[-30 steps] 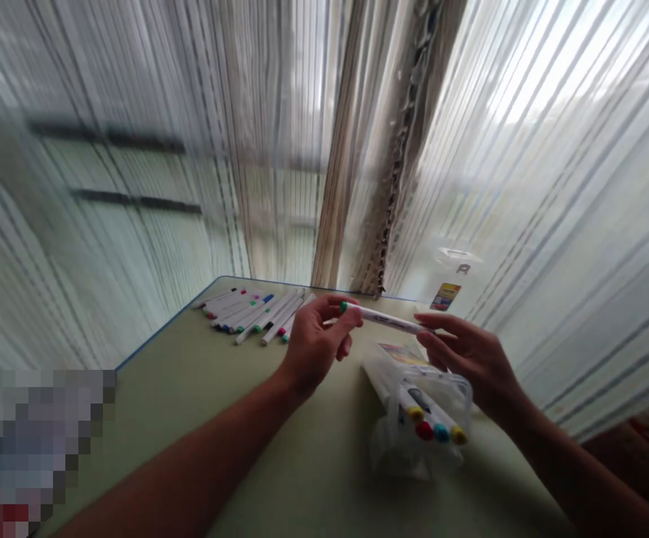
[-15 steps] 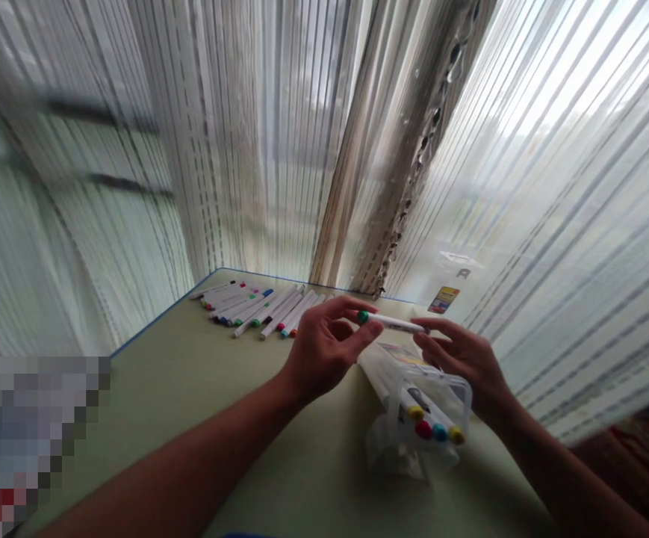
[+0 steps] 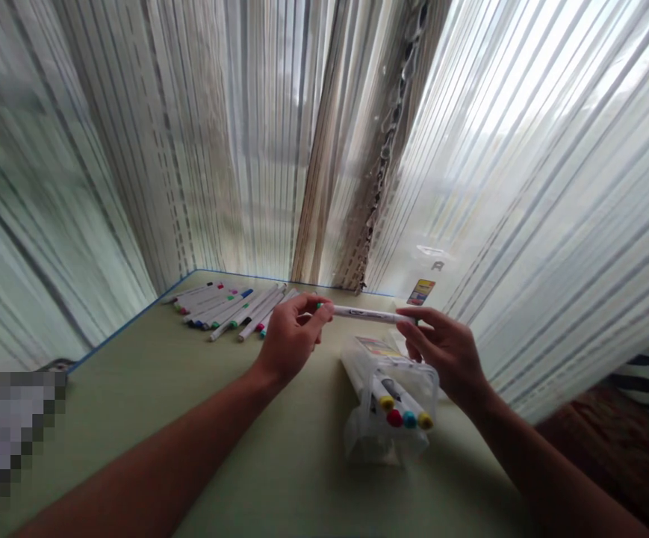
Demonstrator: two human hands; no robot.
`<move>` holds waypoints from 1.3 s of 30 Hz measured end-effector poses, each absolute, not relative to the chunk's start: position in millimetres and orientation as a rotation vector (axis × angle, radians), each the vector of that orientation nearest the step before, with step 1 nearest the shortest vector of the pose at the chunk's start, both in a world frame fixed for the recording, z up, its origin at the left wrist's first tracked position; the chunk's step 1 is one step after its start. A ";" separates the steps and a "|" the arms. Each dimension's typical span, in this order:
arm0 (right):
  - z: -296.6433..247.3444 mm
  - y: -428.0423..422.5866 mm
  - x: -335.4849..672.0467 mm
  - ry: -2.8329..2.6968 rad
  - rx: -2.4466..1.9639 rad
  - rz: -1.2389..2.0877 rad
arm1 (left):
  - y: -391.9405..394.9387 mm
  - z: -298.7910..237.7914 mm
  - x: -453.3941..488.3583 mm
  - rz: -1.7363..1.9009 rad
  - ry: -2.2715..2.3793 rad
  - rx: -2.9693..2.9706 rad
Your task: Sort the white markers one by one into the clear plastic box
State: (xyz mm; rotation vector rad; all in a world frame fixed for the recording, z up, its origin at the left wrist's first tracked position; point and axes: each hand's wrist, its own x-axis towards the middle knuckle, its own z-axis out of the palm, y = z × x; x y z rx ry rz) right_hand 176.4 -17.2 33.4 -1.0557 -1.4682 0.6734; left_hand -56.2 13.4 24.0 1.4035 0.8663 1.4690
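Note:
A white marker with green ends is held level above the table by both hands. My left hand pinches its left end between thumb and fingers. On the other end, the fingertips of my right hand are closed. Below and between the hands lies a clear plastic case, its open end facing me. Several markers sit inside it, with yellow, red and blue tips showing, such as the red marker tip. Part of the case is hidden behind my right hand.
Several white markers with coloured ends lie in a row at the table's back left. The pale green table has a blue edge. Sheer striped curtains hang behind it. A clear package with a yellow label stands at the back.
The marker's left end has moved left with my left hand, and its printed barrel now shows between my hands. The whole view has shifted, so the table and case appear further left.

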 end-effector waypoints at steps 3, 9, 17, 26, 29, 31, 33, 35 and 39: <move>32.7 -16.4 178.3 -1.466 -1.052 0.649 | 12.1 24.7 -55.5 1.469 0.854 1.386; 35.8 -18.2 175.7 -1.451 -1.014 0.624 | 11.3 25.1 -55.8 1.449 0.829 1.378; 39.2 -18.8 173.6 -1.458 -1.018 0.624 | 10.9 23.3 -54.5 1.438 0.788 1.392; 38.4 -19.7 174.4 -1.466 -0.995 0.649 | 13.9 20.3 -54.1 1.395 0.815 1.449; 39.4 -20.6 172.7 -1.472 -1.008 0.635 | 14.7 19.3 -54.0 1.385 0.815 1.441; 39.8 -20.8 171.8 -1.476 -1.008 0.617 | 14.8 19.3 -53.7 1.384 0.810 1.434; 39.8 -21.0 171.4 -1.482 -1.009 0.605 | 14.6 20.1 -53.5 1.385 0.812 1.430; 39.9 -21.1 171.3 -1.485 -1.016 0.605 | 14.2 20.8 -53.4 1.387 0.825 1.432; 39.8 -21.6 171.8 -1.470 -1.024 0.638 | 14.7 20.6 -54.3 1.393 0.837 1.448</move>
